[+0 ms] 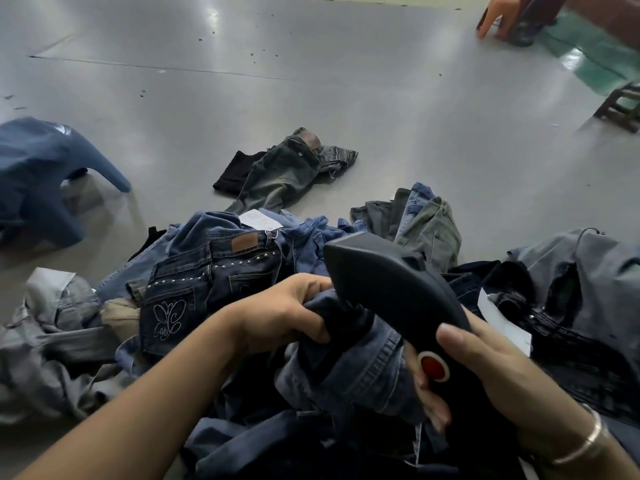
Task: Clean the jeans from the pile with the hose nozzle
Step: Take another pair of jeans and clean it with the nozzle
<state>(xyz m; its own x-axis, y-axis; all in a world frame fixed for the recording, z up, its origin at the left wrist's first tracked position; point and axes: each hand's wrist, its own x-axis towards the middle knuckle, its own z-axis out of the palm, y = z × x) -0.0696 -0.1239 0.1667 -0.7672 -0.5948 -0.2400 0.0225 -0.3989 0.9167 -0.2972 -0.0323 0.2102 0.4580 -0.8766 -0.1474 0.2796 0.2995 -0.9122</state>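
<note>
A pile of jeans (221, 271) in blue, grey and dark denim covers the floor in front of me. My left hand (287, 310) grips a bunched fold of a blue pair of jeans (363, 372) lying on top of the pile near me. My right hand (485, 368) holds the handle of a black hose nozzle (384, 275) with a red button (433, 366). The nozzle's flat wide head points away from me, just above the gripped denim. A metal bangle sits on my right wrist.
A separate pair of greenish jeans (287, 168) lies alone on the grey floor (381, 98) beyond the pile. A blue plastic stool (45, 174) stands at the left. An orange stool (502, 19) and a dark stool (623, 105) stand at the far right.
</note>
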